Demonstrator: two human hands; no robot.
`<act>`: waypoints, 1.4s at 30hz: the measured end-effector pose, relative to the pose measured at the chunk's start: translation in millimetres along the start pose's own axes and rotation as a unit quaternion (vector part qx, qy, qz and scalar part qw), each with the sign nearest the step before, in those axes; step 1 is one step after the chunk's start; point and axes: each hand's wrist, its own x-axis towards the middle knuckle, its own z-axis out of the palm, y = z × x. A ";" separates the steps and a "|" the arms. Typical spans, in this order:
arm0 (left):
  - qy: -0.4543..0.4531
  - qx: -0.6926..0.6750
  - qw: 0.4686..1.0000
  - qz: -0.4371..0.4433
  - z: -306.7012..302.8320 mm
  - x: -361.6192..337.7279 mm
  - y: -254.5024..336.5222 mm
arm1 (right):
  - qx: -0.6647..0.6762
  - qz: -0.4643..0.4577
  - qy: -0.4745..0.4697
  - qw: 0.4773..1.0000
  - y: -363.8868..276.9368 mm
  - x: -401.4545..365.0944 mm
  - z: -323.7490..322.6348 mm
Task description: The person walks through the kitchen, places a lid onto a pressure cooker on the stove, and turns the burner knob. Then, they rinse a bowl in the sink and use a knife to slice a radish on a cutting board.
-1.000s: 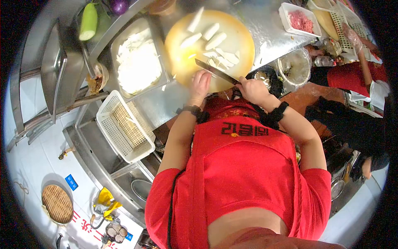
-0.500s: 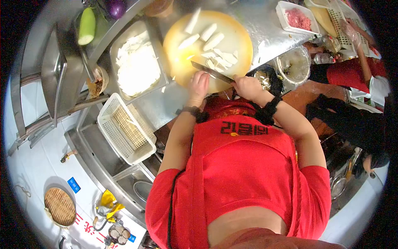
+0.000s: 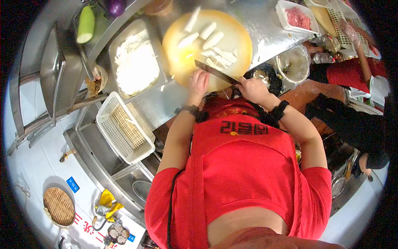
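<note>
We see the knife (image 3: 217, 73) between the two hands, its blade slanting over the near part of the round cutting board (image 3: 243, 35), with its tip toward the far left. The right hand (image 3: 253, 90) is closed around the handle at the board's near right edge. The left hand (image 3: 199, 84) lies over the near edge, left of the handle and just beside the blade, its fingers bent and drawn together; we cannot tell whether they pinch anything beneath them.

The small white pieces (image 3: 224, 58) lie on the board just beyond the blade, well within reach of both hands, and the longer white pieces (image 3: 212, 39) lie farther off. To the left of the board, on the metal counter (image 3: 151, 103), we find a metal tray (image 3: 161, 68) filled with white slices (image 3: 137, 66).

As for writing, the red apron (image 3: 240, 155) bears dark lettering (image 3: 244, 128) that stands upside down to us, and we cannot read it with certainty. At the near left, red characters (image 3: 88, 226) run along a white surface (image 3: 33, 166); we can make out 洗 among them. A blue label (image 3: 73, 184) nearby carries pale characters too small for us to read, and another blue label (image 3: 131, 237) sits nearer, partly covered.
</note>
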 end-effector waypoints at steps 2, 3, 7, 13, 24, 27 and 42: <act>0.000 -0.003 1.000 0.001 -0.9 0.7 0.6 | -0.001 -0.005 0.015 1.000 0.2 -0.2 1.8; 0.000 -0.003 1.000 0.000 -1.0 0.8 0.7 | -0.001 -0.005 0.015 1.000 0.3 -0.4 2.4; -0.002 -0.002 1.000 0.001 -0.5 1.0 0.2 | -0.007 -0.010 0.026 1.000 0.6 0.4 5.3; -0.008 0.008 1.000 -0.003 -3.6 3.7 3.8 | -0.002 -0.019 0.045 0.999 1.2 9.2 18.5; -0.001 0.014 1.000 -0.027 -8.2 12.5 12.2 | -0.008 -0.009 0.102 0.995 21.5 11.4 -3.7; -0.011 -0.056 0.985 -0.160 -7.6 17.5 25.7 | -0.033 -0.042 0.199 0.978 47.2 -9.8 -47.0; -0.051 -0.029 0.991 -0.121 59.4 69.3 55.5 | -0.209 -0.118 0.100 0.966 109.0 -8.6 -114.8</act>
